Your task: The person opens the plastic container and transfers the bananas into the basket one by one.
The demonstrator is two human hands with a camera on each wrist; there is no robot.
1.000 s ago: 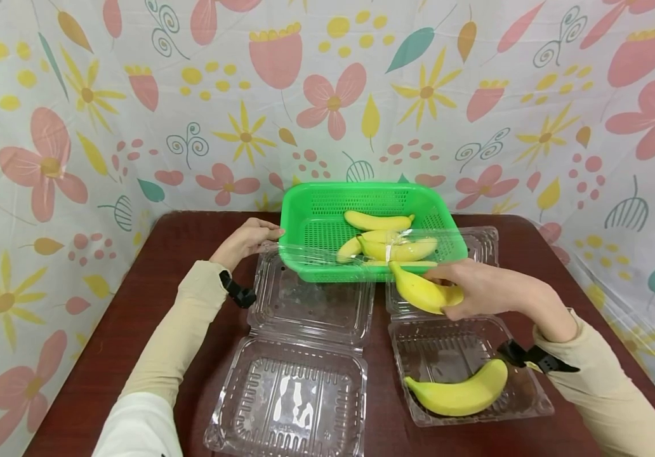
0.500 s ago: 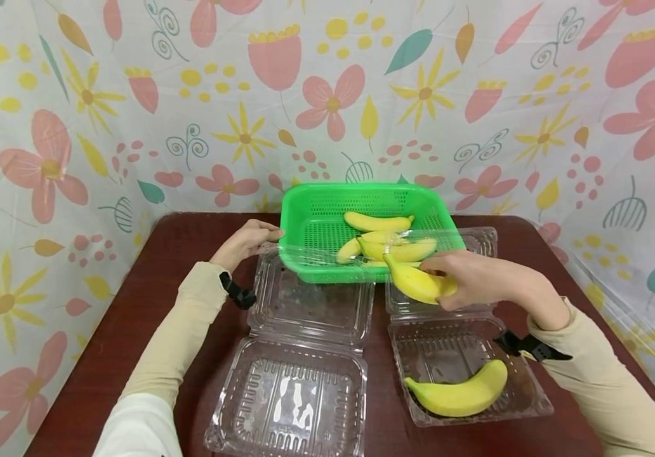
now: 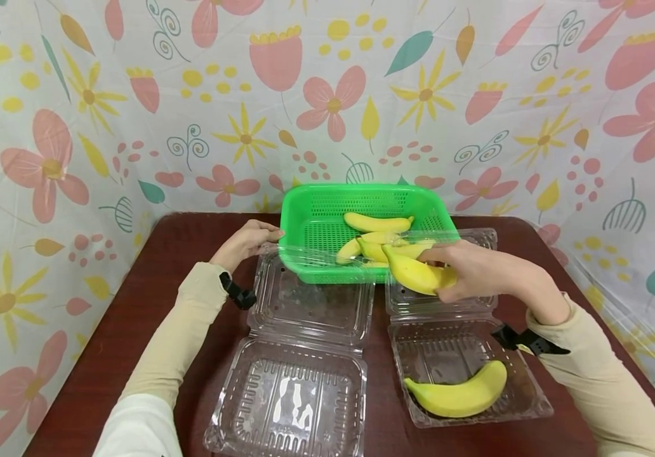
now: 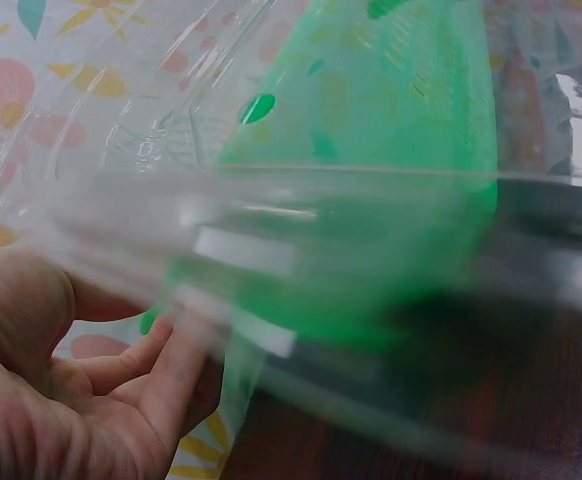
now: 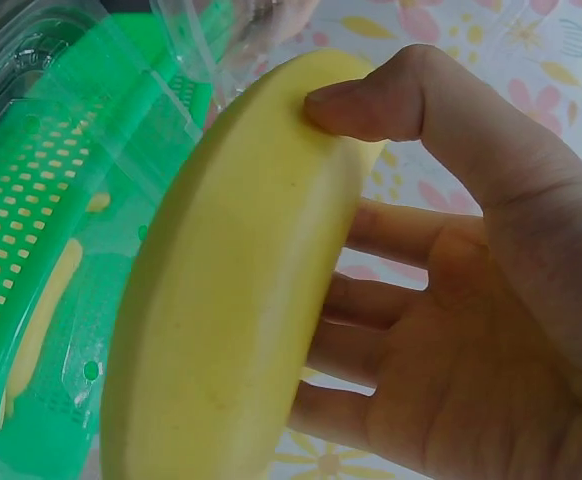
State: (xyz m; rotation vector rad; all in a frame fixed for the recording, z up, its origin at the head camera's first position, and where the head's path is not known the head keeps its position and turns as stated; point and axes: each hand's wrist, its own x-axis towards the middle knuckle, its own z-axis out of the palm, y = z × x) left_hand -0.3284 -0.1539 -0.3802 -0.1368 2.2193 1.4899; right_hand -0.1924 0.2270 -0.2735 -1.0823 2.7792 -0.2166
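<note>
My right hand (image 3: 482,273) pinches a yellow banana (image 3: 416,273) between thumb and fingers, above the right container's raised lid (image 3: 478,303). In the right wrist view the banana (image 5: 231,270) stretches from the thumb down past the frame's bottom, with the fingers behind it. My left hand (image 3: 249,243) reaches the left end of a green perforated basket (image 3: 333,275), its fingertips right at the rim and its fingers loosely bent. Several bananas (image 3: 377,222) lie in the basket. Another banana (image 3: 464,395) rests in the right clear plastic container (image 3: 447,355).
A second clear hinged container (image 3: 282,400) lies open at the front left, its lid (image 3: 316,304) leaning back toward the basket. Dark red-brown table (image 3: 150,285) beneath everything. A flowered cloth (image 3: 190,95) hangs close behind and at both sides.
My right hand has moved a little up and left with the banana, toward the basket, away from the right container. The left hand has stayed at the basket's end.
</note>
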